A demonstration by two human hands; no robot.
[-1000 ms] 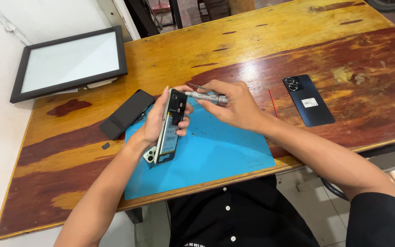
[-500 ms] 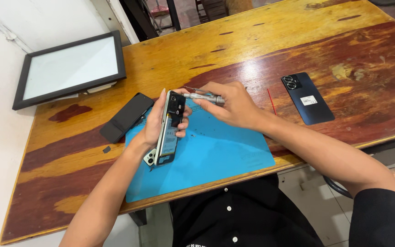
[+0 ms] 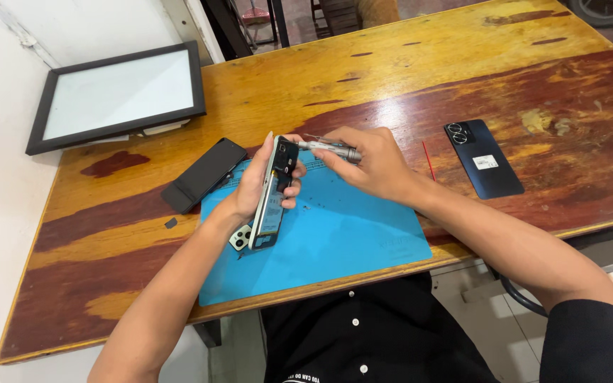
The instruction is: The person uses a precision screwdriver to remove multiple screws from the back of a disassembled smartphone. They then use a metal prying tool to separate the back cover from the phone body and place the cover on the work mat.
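Observation:
My left hand [image 3: 260,177] grips an opened phone body [image 3: 274,193], tilted on edge over the blue work mat [image 3: 349,241], its inner parts facing right. My right hand [image 3: 367,163] holds a slim grey screwdriver [image 3: 329,147] with its tip against the upper end of the phone. Under the phone's lower end, a pale back cover with camera rings [image 3: 240,237] lies on the mat.
A black phone [image 3: 204,174] lies face down at the mat's upper left corner. Another dark phone [image 3: 483,158] lies back up to the right, next to a thin red stick [image 3: 428,160]. A black-framed panel [image 3: 118,97] leans at the wooden table's [image 3: 462,64] far left.
The hands, phone and screwdriver hold nearly the same pose; only the view has shifted slightly.

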